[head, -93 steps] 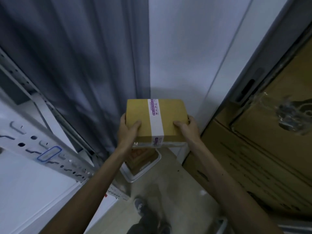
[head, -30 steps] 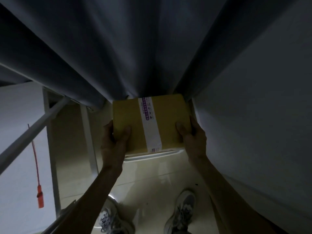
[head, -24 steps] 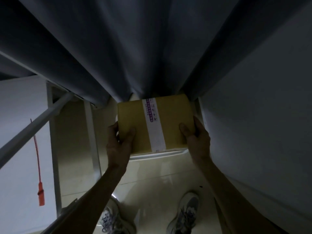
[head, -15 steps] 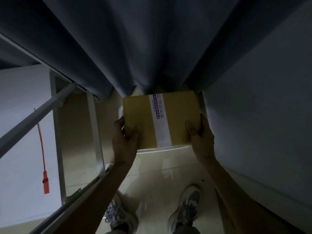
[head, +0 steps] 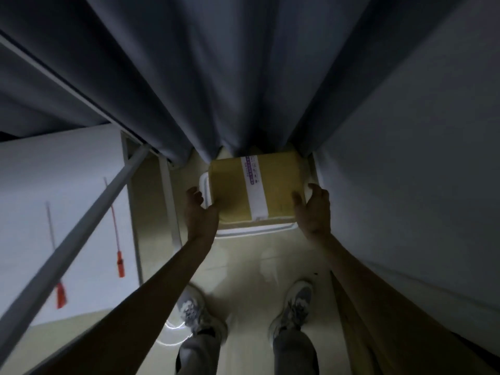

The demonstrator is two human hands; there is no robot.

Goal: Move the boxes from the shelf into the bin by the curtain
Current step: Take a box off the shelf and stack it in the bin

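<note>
Here the pale glossy floor (head: 251, 269) runs between a white wall (head: 54, 171) at the left, with a grey shelf rail (head: 67, 253) and red tags (head: 120, 267) before it, and a white panel (head: 405, 171) at the right. The grey curtain (head: 243, 77) hangs along the far side. Under its hem the white bin (head: 254, 230) stands on the floor, and the box (head: 238, 193) lies flat in it. The left hand (head: 201, 212) is at the bin's left edge, fingers loosely curled, off the box. The right hand (head: 315, 209) has its fingers spread at the box's right edge. Half a second before, both hands gripped the box's sides; now it sits lower and they have let go.
</note>
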